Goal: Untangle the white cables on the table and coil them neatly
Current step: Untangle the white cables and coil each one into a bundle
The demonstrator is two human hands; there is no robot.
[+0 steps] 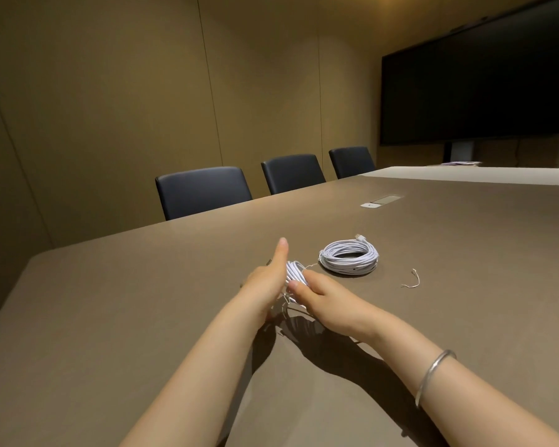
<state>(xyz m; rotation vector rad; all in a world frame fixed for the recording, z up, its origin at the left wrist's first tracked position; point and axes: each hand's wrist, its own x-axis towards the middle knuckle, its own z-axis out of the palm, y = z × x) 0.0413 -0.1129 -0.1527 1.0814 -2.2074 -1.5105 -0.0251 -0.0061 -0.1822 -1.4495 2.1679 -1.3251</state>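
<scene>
A white cable bundle is held just above the brown table, between both hands. My left hand grips its left side with the thumb pointing up. My right hand pinches the bundle from the right, thumb on top. A thin wire tie sticks out above the bundle, and loose thin ends hang beneath the hands. A second white cable lies as a neat round coil on the table just beyond my right hand, its plug at the far side.
A short loose twist tie lies right of the coil. A cable hatch is set in the table farther back. Three dark chairs stand along the far edge. A large dark screen hangs at the right.
</scene>
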